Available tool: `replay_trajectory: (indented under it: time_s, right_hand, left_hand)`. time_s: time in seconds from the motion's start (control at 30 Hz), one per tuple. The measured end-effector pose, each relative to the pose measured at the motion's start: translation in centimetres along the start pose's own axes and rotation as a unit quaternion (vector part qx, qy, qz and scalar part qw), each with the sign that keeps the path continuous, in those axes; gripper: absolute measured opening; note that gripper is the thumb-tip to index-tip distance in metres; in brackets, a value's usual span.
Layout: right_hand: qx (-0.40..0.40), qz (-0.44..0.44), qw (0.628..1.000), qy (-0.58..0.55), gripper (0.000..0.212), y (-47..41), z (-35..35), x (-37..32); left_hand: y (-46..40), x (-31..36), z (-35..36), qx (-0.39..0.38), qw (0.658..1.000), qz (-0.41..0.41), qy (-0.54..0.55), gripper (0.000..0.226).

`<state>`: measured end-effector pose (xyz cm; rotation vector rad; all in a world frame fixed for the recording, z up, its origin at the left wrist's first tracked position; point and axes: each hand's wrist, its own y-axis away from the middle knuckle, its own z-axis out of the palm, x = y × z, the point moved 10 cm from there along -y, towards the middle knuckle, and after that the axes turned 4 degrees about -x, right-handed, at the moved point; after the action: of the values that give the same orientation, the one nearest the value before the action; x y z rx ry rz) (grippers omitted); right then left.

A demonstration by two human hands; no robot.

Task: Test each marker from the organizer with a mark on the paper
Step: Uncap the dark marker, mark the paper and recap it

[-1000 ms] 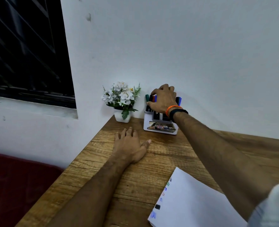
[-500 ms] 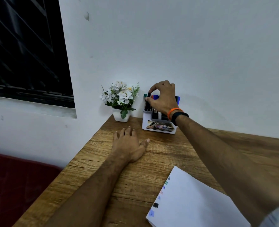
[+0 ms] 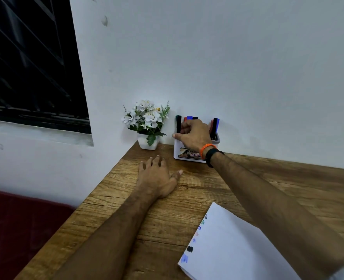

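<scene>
A white organizer (image 3: pixel 215 140) stands against the wall at the back of the wooden table, with several markers upright in it. My right hand (image 3: pixel 194 135) is at its left side, fingers curled. Thumb and index finger pinch a dark marker with a green cap (image 3: pixel 178 123) that still stands in the organizer. More markers (image 3: pixel 215 127) stand at the right end. My left hand (image 3: pixel 157 176) lies flat on the table, fingers spread, holding nothing. The white paper (image 3: pixel 233 245) lies at the near right, with several colour marks down its left edge.
A small white pot of white flowers (image 3: pixel 148 126) stands just left of the organizer, against the wall. The wooden table (image 3: pixel 114 225) ends at a left edge above a dark red seat (image 3: pixel 15 225). A dark window (image 3: pixel 25 63) is at upper left.
My right hand has sunk from the marker tops to the organizer's left side, and its thumb now reaches out to the left. My left hand has stayed flat on the table.
</scene>
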<state>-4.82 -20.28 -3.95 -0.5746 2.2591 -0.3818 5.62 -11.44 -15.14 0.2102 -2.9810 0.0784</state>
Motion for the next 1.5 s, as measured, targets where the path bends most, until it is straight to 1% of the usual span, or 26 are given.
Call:
replay_trajectory:
  time_s: [0.07,0.13,0.23,0.3,0.37,0.5,0.57,0.6,0.67,0.73,0.8,0.87,0.97,1.07,1.17,1.23,1.3,1.33,1.4,1.5]
  right_hand:
    - [0.02,0.01,1.0,-0.02,0.036,0.0,-0.4,0.3]
    - [0.063,0.018,0.995,-0.076,0.032,0.3,-1.9,0.1]
    - [0.125,0.017,0.973,-0.195,0.029,1.1,-5.0,-0.4]
    - [0.145,0.018,0.953,-0.266,0.026,2.0,-6.6,-0.7]
    - [0.121,0.028,0.935,-0.332,0.021,3.0,-7.2,-0.8]
    - [0.031,0.056,0.908,-0.414,0.003,6.9,-6.7,-0.7]
    - [-0.004,0.068,0.901,-0.429,0.008,9.4,-6.4,-0.3]
    - [-0.016,0.072,0.904,-0.422,0.009,10.7,-6.5,0.1]
    - [-0.032,0.084,0.912,-0.399,0.01,13.1,-6.7,1.1]
    - [-0.043,0.094,0.922,-0.373,0.011,15.1,-6.9,2.4]
    - [-0.056,0.102,0.929,-0.351,0.012,16.5,-6.9,3.6]
    - [-0.083,0.105,0.93,-0.342,0.011,17.5,-7.0,4.1]
    - [-0.125,0.107,0.931,-0.326,0.006,18.3,-7.0,4.2]
    - [-0.16,0.101,0.935,-0.3,0.007,18.3,-7.1,4.2]
    - [-0.18,0.089,0.93,-0.306,0.016,18.4,-7.6,4.3]
    - [-0.158,0.083,0.93,-0.323,0.017,18.1,-8.3,4.7]
    - [-0.116,0.087,0.924,-0.354,0.012,17.8,-8.9,5.1]
    - [-0.093,0.096,0.917,-0.377,0.01,17.8,-8.9,5.5]
    - [-0.064,0.122,0.9,-0.414,0.013,18.0,-8.1,6.1]
    - [-0.083,0.132,0.891,-0.427,0.018,18.5,-6.2,5.4]
  left_hand:
    - [0.0,0.0,0.0,0.002,1.0,0.002,0.002,0.085]
    - [0.0,0.0,0.0,0.003,1.0,0.004,0.002,0.085]
    - [0.0,0.0,0.1,-0.001,1.0,0.004,0.001,0.085]
    - [0.0,0.0,0.1,-0.003,1.0,0.006,0.002,0.084]
    - [-0.1,0.0,0.0,-0.004,1.0,0.006,0.008,0.084]
    - [0.4,0.1,-0.6,0.006,0.999,0.005,0.032,0.08]
    - [0.9,0.7,-1.9,0.045,0.997,0.018,0.052,0.071]
    - [1.2,1.2,-2.8,0.069,0.994,0.035,0.082,0.067]
    - [2.3,3.0,-4.5,0.106,0.975,0.094,0.171,0.065]
    - [3.9,5.4,-6.2,0.126,0.949,0.176,0.229,0.067]
    - [5.7,7.7,-7.6,0.14,0.924,0.255,0.247,0.066]
    - [7.3,9.3,-8.2,0.141,0.906,0.313,0.249,0.062]
    - [8.7,11.2,-8.1,0.136,0.893,0.372,0.215,0.04]
    - [9.0,11.8,-7.8,0.137,0.898,0.381,0.173,0.022]
    - [8.3,11.2,-7.4,0.124,0.914,0.354,0.154,0.019]
    - [7.7,10.6,-7.1,0.109,0.922,0.334,0.163,0.019]
    - [7.5,10.4,-6.8,0.09,0.921,0.328,0.192,0.02]
    - [7.5,10.5,-6.6,0.078,0.918,0.327,0.211,0.019]
    - [7.6,10.8,-6.2,0.056,0.913,0.327,0.238,0.015]
    - [8.2,11.7,-5.9,0.042,0.903,0.346,0.253,0.013]
